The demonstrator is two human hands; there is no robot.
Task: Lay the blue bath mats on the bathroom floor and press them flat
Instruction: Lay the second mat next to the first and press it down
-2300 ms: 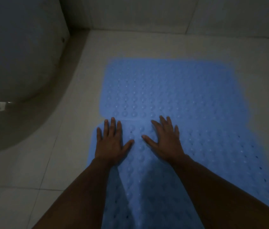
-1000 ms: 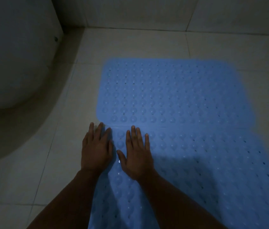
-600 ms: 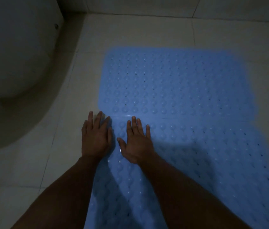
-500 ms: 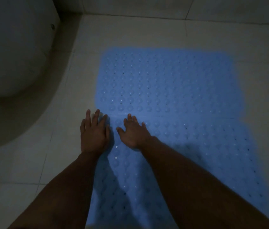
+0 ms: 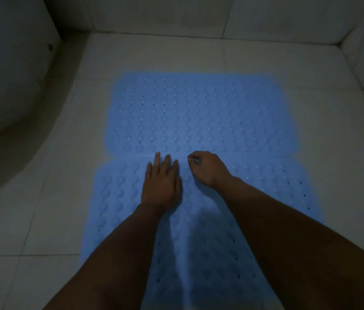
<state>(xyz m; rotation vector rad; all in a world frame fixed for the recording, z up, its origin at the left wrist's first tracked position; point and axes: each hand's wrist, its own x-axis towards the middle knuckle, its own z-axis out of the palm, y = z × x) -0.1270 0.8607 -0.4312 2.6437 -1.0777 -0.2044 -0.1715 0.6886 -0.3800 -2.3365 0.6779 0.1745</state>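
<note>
Our hands have slid from the seam's 9 o'clock end to its middle. Our left hand (image 5: 162,186) presses the near mat (image 5: 254,198) flat; our right hand (image 5: 208,168) now curls, maybe pinching its edge. The far mat (image 5: 199,113) lies flat at 12 o'clock.

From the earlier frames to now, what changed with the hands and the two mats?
Both hands shifted right along the seam. The left hand stays flat on the near mat; the right hand, flat before, has curled its fingers at the seam, though whether it pinches an edge is unclear. The far mat and the toilet are unchanged.
</note>
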